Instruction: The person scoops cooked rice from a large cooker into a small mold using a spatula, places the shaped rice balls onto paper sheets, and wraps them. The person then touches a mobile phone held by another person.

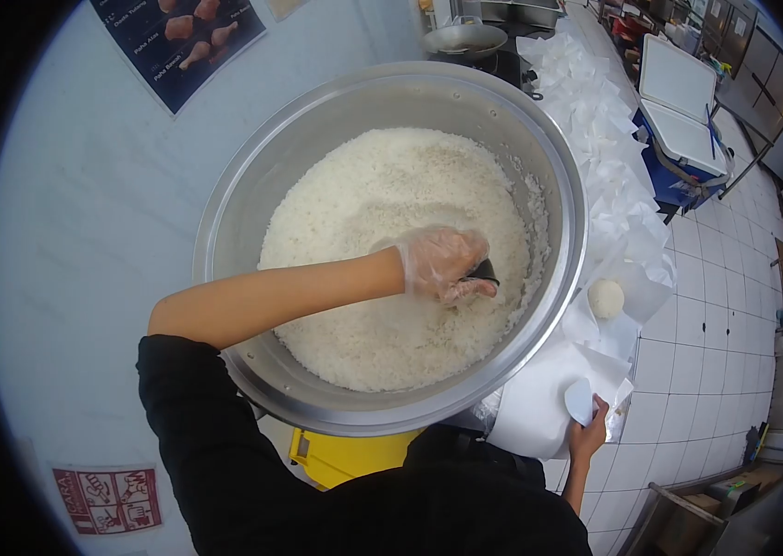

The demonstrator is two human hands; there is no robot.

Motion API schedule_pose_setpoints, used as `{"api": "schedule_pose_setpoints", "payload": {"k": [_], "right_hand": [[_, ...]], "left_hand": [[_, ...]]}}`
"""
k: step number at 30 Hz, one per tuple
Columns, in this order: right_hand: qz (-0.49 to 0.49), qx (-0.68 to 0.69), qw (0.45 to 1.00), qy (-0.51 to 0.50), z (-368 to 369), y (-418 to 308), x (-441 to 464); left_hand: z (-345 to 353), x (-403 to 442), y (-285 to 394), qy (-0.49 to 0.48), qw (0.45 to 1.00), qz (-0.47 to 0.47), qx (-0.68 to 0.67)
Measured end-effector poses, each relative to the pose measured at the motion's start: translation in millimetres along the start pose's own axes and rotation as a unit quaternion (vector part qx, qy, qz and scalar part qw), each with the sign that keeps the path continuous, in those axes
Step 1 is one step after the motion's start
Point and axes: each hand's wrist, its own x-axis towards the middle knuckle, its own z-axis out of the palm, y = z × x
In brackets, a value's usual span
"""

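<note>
My left hand (447, 264), in a clear plastic glove, reaches into a large metal pot (388, 79) of white cooked rice (354, 204). Its fingers are closed around a small black cup-like thing (485, 271), mostly hidden by the hand and touching the rice. At the lower right, my right hand (588, 428) is bare and grips a pale blue, flat, rounded paddle (578, 401). The paddle is over a white paper sheet (530, 394). Just beyond it, a round mound of rice (606, 298) sits on another sheet.
Many crumpled white papers (586, 120) line the pot's right side. A wok (465, 39) stands on a stove behind. To the right, an open blue cooler (678, 153) stands on the tiled floor. A yellow container (354, 454) is below the pot; a wall (86, 232) borders the left.
</note>
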Motion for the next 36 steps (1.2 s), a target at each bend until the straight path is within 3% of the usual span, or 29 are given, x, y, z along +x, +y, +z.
{"api": "schedule_pose_setpoints", "payload": {"k": [3,6,12,13,16,17,19,20,22,25,27,30,33,36], "right_hand": [[-0.049,-0.001,0.998,0.032,4,9,-1],[-0.003,-0.002,1.0,0.007,2,5,-1],[-0.024,0.023,0.999,0.009,2,13,1],[0.024,0.029,0.999,-0.038,-6,8,4],[-0.048,0.193,0.971,-0.13,-20,26,15],[0.002,0.211,0.959,-0.19,-28,33,23],[-0.032,0.138,0.977,-0.16,-47,27,40],[-0.022,0.202,0.97,-0.136,-58,26,50],[-0.011,0.327,0.941,-0.085,-100,-35,61],[-0.15,0.365,0.918,-0.047,-153,-125,88],[-0.314,0.405,0.855,-0.078,-174,-197,99],[-0.472,0.272,0.825,-0.148,-195,-314,98],[-0.569,0.229,0.751,-0.247,-171,-401,87],[-0.567,0.228,0.738,-0.287,-143,-446,80]], "left_hand": [[-18,-5,30,-0.01,1.0,0.015,0.002],[-22,-14,44,-0.02,0.999,0.021,-0.039],[-33,-54,51,-0.059,0.991,-0.019,-0.122],[-36,-62,51,-0.072,0.987,-0.032,-0.138],[-35,-84,37,-0.066,0.982,-0.033,-0.176],[-34,-91,30,-0.067,0.974,-0.061,-0.206],[-31,-106,15,-0.061,0.956,-0.115,-0.263],[-26,-115,2,-0.028,0.945,-0.123,-0.301],[-21,-131,-20,0.035,0.918,-0.136,-0.371],[-37,-137,-14,0.081,0.787,-0.153,-0.593],[-50,-141,-7,0.11,0.745,-0.151,-0.641],[-63,-144,10,0.145,0.683,-0.143,-0.702],[-79,-141,30,0.189,0.693,-0.141,-0.681],[-88,-138,31,0.215,0.756,-0.138,-0.603]]}}
